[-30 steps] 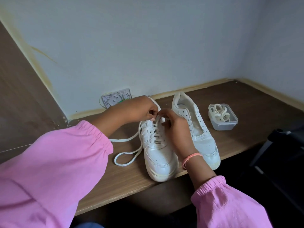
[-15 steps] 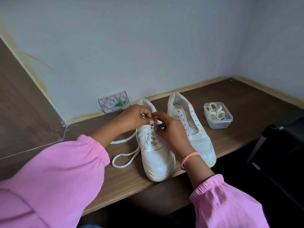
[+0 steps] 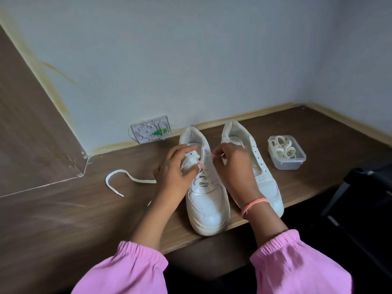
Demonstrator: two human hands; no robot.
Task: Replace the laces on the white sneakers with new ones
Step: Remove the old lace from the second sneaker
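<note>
Two white sneakers stand side by side on the wooden shelf [image 3: 84, 219], toes toward me. The left sneaker [image 3: 209, 205] has a white lace [image 3: 203, 183] threaded through its lower eyelets. My left hand [image 3: 175, 177] lies over the sneaker's left side, fingers curled, thumb and fingers pinching the lace at the tongue. My right hand [image 3: 234, 168] pinches the lace at the upper right eyelets. A loose end of the lace [image 3: 118, 174] trails left across the shelf. The right sneaker [image 3: 264, 179] has no lace and is partly hidden by my right hand.
A clear plastic box [image 3: 287, 164] holding coiled white laces stands right of the sneakers. A small white wall box [image 3: 149, 132] sits at the wall's foot behind them. A dark chair [image 3: 364, 200] stands off the shelf's front edge at the right.
Both hands have moved slightly apart over the left sneaker, the left one lower over the lacing. The loose lace end now lies farther left and flatter on the shelf.
</note>
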